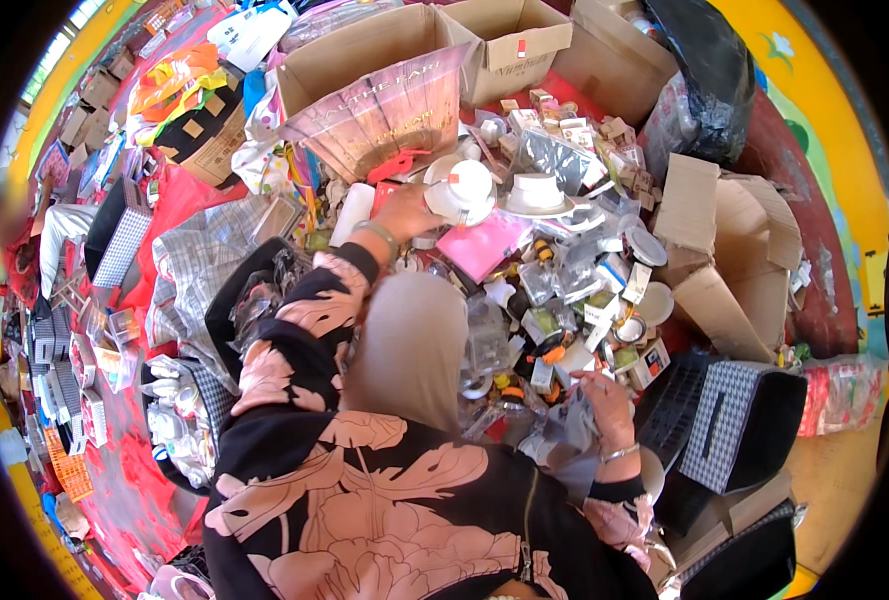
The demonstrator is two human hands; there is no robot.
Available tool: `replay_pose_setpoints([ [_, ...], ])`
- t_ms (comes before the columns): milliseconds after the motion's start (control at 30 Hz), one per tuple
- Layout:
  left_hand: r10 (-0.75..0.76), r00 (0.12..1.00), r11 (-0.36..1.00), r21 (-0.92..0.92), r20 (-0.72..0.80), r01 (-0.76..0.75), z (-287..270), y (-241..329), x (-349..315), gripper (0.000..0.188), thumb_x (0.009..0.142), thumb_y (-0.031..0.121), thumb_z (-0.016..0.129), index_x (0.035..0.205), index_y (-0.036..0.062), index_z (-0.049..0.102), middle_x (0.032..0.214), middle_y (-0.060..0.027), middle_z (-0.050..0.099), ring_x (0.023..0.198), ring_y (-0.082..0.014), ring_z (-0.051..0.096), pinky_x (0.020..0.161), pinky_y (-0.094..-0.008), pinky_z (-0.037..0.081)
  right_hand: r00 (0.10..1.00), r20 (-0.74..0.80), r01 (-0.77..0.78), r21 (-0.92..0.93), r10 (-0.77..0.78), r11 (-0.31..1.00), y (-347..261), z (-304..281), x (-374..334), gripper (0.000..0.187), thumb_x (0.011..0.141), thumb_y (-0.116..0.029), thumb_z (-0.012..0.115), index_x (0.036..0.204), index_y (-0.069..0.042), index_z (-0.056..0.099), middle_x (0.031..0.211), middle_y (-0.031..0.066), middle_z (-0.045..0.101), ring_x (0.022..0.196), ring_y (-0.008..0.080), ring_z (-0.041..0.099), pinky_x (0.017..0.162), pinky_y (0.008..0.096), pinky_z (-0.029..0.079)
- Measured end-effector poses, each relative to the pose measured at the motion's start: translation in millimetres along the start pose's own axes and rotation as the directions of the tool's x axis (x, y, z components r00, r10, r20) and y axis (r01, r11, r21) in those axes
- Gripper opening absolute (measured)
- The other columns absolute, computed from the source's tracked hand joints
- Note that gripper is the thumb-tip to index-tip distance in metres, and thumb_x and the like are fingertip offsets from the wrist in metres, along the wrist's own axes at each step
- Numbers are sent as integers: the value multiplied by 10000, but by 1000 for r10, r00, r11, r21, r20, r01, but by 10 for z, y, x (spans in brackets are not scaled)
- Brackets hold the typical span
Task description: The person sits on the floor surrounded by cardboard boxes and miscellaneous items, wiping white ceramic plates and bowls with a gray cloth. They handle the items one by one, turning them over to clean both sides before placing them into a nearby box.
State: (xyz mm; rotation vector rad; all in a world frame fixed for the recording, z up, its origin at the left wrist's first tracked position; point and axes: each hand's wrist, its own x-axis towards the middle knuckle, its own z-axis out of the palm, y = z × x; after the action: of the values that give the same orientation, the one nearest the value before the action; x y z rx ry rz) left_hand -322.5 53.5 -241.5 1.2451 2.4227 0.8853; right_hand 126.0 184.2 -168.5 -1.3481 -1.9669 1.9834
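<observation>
My left hand (403,214) reaches over the pile and grips the edge of a white round piece (462,192) with a raised middle, its exact kind unclear. Close to its right rests a similar white piece (537,193) with a wide rim. A pink flat packet (483,246) lies just below them. My right hand (605,408) is low over the right side of the pile, fingers loosely bent and apart, with nothing visible in them. Grey plastic wrapping (562,436) lies beside it, and a small white box (653,364) is to its upper right.
Cardboard boxes stand open behind the pile (370,100) and to its right (730,260). A black plastic bag (710,75) is at the far right. Checked bins sit at the right (727,420) and left (210,400). Red sheeting (115,440) covers the floor at left.
</observation>
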Motion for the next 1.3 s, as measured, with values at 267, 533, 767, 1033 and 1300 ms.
replay_pose_setpoints([
  [267, -263, 940, 859, 495, 218, 126, 933, 122, 1182, 999, 602, 458, 759, 1422, 176, 261, 1451, -209, 234, 1352, -429, 180, 1045, -539, 274, 993, 20, -114, 35, 114, 993, -16, -31, -31, 204, 883, -83, 542, 1027, 36, 623, 810, 60, 650, 746, 115, 601, 701, 235, 470],
  [533, -355, 911, 844, 491, 208, 217, 1168, 88, 1427, 920, 630, 289, 737, 1415, 252, 258, 1462, -197, 200, 1330, -373, 245, 919, -525, 403, 983, -16, -183, 29, 183, 983, 39, -120, -115, 230, 870, -104, 547, 1046, 20, 626, 821, 68, 665, 779, 117, 606, 728, 243, 471],
  [767, -176, 984, 952, 246, -40, 180, 504, 113, 764, 885, 555, 266, 770, 1337, 174, 366, 1245, -236, 448, 1176, -430, 417, 952, -452, 415, 994, -65, -92, 10, 92, 996, 19, -162, -255, 211, 873, -84, 531, 1026, 24, 628, 814, 76, 665, 763, 127, 614, 711, 241, 475],
  [1033, -36, 986, 158, -976, -160, -152, -633, 1404, -86, 753, 714, 180, 750, 1330, 16, 349, 1218, -107, 519, 1123, -230, 522, 951, -347, 431, 951, -296, 247, 545, -91, 801, -200, -411, -575, 271, 908, -184, 548, 1035, 51, 593, 772, 94, 638, 673, 168, 609, 625, 271, 493],
  [1300, 401, 915, -593, -750, 40, 293, -562, 2619, -1034, 559, 777, 227, 686, 1246, 11, 474, 1198, -149, 570, 1088, -279, 568, 936, -406, 471, 871, -425, 467, 558, -247, 686, 177, -577, -939, 336, 901, -246, 564, 1081, 36, 593, 812, 93, 646, 727, 180, 613, 667, 284, 498],
])
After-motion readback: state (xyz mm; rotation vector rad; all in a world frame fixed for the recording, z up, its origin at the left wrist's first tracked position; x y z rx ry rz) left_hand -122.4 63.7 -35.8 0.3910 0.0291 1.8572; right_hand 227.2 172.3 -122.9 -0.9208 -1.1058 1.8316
